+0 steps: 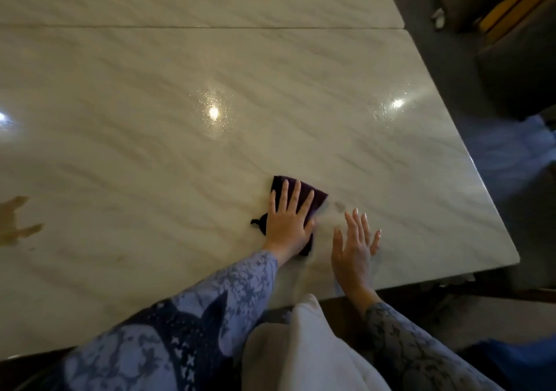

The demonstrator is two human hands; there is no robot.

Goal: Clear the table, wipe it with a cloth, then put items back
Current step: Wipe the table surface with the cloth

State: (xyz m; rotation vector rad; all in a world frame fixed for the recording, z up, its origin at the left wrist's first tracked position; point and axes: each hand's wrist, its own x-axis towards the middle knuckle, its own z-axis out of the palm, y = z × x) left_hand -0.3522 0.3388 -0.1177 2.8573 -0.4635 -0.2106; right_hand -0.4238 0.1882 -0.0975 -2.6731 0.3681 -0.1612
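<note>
Left hand [288, 225]: fingers straight, pressed flat on dark purple cloth [313, 195], likely to keep it bearing on the marble table [150, 120] for wiping. Right hand [353, 249]: released, fingers spread, just beside the cloth near the table's corner. Containers: none in view.

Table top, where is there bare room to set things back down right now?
The marble table is bare from the seam down to the near edge, left of the cloth. It is crowded only near the right corner: left hand on the cloth, right hand beside it.
</note>
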